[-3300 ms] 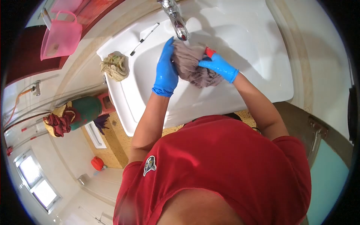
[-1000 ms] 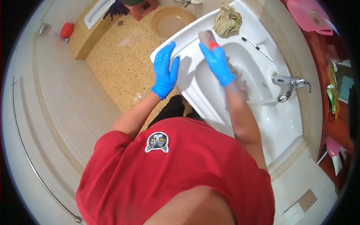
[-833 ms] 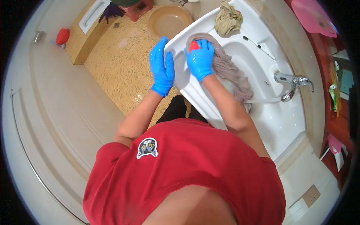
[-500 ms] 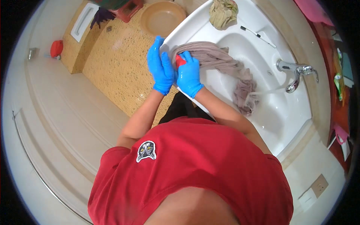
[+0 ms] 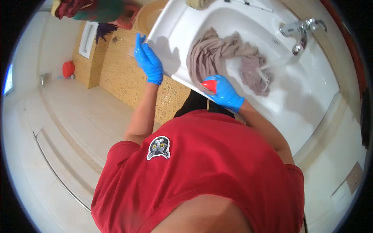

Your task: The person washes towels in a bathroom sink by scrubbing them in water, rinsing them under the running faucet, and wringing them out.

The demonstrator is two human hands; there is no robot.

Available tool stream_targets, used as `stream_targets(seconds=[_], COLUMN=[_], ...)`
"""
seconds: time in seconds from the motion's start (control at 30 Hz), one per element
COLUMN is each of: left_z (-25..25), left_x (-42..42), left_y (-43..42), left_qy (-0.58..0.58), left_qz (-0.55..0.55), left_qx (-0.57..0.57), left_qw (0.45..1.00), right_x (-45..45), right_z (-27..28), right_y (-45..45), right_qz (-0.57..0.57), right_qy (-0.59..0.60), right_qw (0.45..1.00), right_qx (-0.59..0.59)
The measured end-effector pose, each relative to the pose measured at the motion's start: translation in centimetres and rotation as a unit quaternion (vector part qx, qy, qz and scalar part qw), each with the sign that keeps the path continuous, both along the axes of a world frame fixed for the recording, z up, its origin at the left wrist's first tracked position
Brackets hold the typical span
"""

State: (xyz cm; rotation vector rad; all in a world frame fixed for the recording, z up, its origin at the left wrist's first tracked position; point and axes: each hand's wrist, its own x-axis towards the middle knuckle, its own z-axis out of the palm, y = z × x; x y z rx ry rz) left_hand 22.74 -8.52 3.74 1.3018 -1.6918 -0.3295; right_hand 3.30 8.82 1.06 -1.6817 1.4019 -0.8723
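Blue gloves cover both hands. My right hand [image 5: 225, 94] is closed around a small red object [image 5: 210, 86], pressed on the lower end of a wet mauve-grey cloth [image 5: 204, 58] at the near edge of the white sink [image 5: 176, 37]. Most of the red object is hidden by the fingers, so its kind is unclear. The cloth curves across the left side of the basin, and its far end lies bunched under running water from the chrome faucet [image 5: 300, 33]. My left hand [image 5: 149, 62] holds nothing, fingers stretched out, just off the sink's left rim.
A thin black-and-white stick [image 5: 250, 4] and an olive cloth [image 5: 199, 3] lie on the sink's back ledge. Beyond the left rim, a tan basin [image 5: 149, 17] rests on the pebbled floor [image 5: 120, 73], near a red stool-like item [image 5: 128, 17].
My right hand has moved right and toward me with the red object and the cloth's end. The left hand has separated from it, moving left. The view has shifted.
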Motion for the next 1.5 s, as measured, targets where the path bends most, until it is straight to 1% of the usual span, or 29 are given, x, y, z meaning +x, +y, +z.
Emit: stream_targets(seconds=[0.03, 0.1, 0.17, 0.23, 0.3, 0.33, 0.37, 0.43, 0.47, 0.57, 0.6, 0.63, 0.67, 0.7, 0.77, 0.83, 0.9, 0.93, 0.97, 1.0, 1.07, 1.13, 1.17, 1.23, 1.3, 1.37, 1.43, 1.47, 1.5], left_z=[0.0, 0.0, 0.3, 0.2, 0.1, -0.4, -0.6, -0.4, -0.5, -0.4, -0.1, 0.0, 0.2, 0.1, 0.3, 0.5, 0.5, 0.5, 0.7, 0.7, 0.4, 1.7, 2.2, 3.0, 3.2, 2.8, 5.0, 6.0, 6.9], left_x=[-0.1, -0.3, -0.5, -0.4, -0.4, -0.4, -0.4, -0.2, 0.1, 0.1, 0.0, -0.1, -0.1, 0.0, 0.0, -0.1, -0.1, 0.0, 0.0, 0.0, 0.3, -2.1, -3.9, -7.8, -12.1, -14.6, -16.5, -17.2, -17.6], left_y=[0.1, 0.2, 0.3, 0.3, 0.2, 0.0, 0.0, 0.0, 0.0, 0.0, 0.2, 0.1, 0.2, 0.1, 0.2, 0.3, 0.4, 0.4, 0.5, 0.5, 0.0, 0.8, 1.9, 3.4, 4.5, 5.2, 5.9, 6.3, 6.6], left_qy=[-0.001, 0.008, -0.005, 0.005, 0.023, 0.025, 0.022, 0.015, 0.010, 0.007, 0.010, 0.015, 0.007, -0.001, -0.010, -0.009, -0.011, -0.013, -0.018, -0.022, -0.054, -0.017, 0.002, -0.046, -0.097, -0.109, -0.224, -0.240, -0.258], left_qz=[-0.001, -0.005, -0.004, -0.012, -0.026, -0.014, -0.014, -0.013, -0.012, -0.017, -0.021, -0.025, -0.025, -0.025, -0.028, -0.032, -0.036, -0.037, -0.042, -0.047, -0.076, -0.165, -0.210, -0.346, -0.453, -0.556, -0.591, -0.583, -0.568], left_qx=[0.000, -0.001, -0.002, 0.006, 0.020, -0.010, -0.006, -0.003, 0.001, 0.011, 0.014, 0.016, 0.015, 0.011, 0.010, 0.010, 0.017, 0.018, 0.017, 0.013, -0.009, 0.033, 0.059, 0.133, 0.134, 0.134, 0.347, 0.369, 0.394], left_qw=[1.000, 1.000, 1.000, 1.000, 0.999, 1.000, 1.000, 1.000, 1.000, 1.000, 1.000, 0.999, 1.000, 1.000, 1.000, 0.999, 0.999, 0.999, 0.999, 0.999, 0.996, 0.986, 0.976, 0.928, 0.876, 0.813, 0.692, 0.683, 0.675], right_x=[-1.6, -4.8, -8.1, -10.7, -13.1, -14.2, -15.3, -16.3, -17.0, -20.7, -20.6, -20.9, -21.4, -21.7, -19.4, -16.5, -16.1, -16.7, -17.2, -17.3, -16.1, -14.4, -13.5, -11.5, -11.1, -10.2, -10.3, -10.7, -11.2], right_z=[0.2, -0.6, -1.1, 0.3, 0.3, 0.2, -0.1, 0.3, 0.9, 0.6, 1.1, 0.7, 0.2, -0.1, 4.3, 5.1, 4.6, 3.3, 1.2, -0.2, -1.3, -0.7, 0.0, 4.6, 6.2, 10.2, 14.3, 16.2, 17.5], right_y=[1.7, 5.6, 9.6, 13.5, 16.9, 18.5, 19.9, 21.2, 21.8, 22.0, 21.0, 19.9, 18.7, 17.6, 12.8, 8.2, 5.6, 4.4, 3.3, 2.4, 1.1, 0.6, 1.1, 1.3, 1.5, 2.0, 3.0, 3.6, 4.4], right_qz=[-0.004, 0.028, 0.039, -0.048, -0.069, -0.078, -0.095, -0.128, -0.147, -0.072, -0.102, -0.194, -0.282, -0.362, -0.405, -0.417, -0.347, -0.362, -0.368, -0.364, -0.391, -0.417, -0.386, -0.327, -0.291, -0.255, -0.262, -0.259, -0.275], right_qy=[-0.014, 0.064, 0.116, 0.110, 0.130, 0.141, 0.148, 0.162, 0.196, 0.291, 0.319, 0.228, 0.131, 0.029, -0.202, -0.299, -0.183, -0.314, -0.439, -0.557, -0.500, -0.434, -0.409, -0.348, -0.268, -0.200, -0.143, -0.116, -0.123], right_qw=[1.000, 0.997, 0.992, 0.992, 0.985, 0.980, 0.979, 0.975, 0.962, 0.938, 0.928, 0.926, 0.905, 0.865, 0.853, 0.852, 0.918, 0.874, 0.812, 0.734, 0.755, 0.782, 0.813, 0.868, 0.915, 0.946, 0.954, 0.957, 0.949], right_qx=[0.025, -0.029, -0.037, 0.046, 0.093, 0.117, 0.106, 0.079, 0.119, 0.173, 0.161, 0.229, 0.291, 0.345, 0.262, 0.099, 0.054, 0.084, 0.112, 0.136, 0.165, 0.162, 0.153, 0.137, 0.076, 0.001, -0.039, -0.058, -0.089])
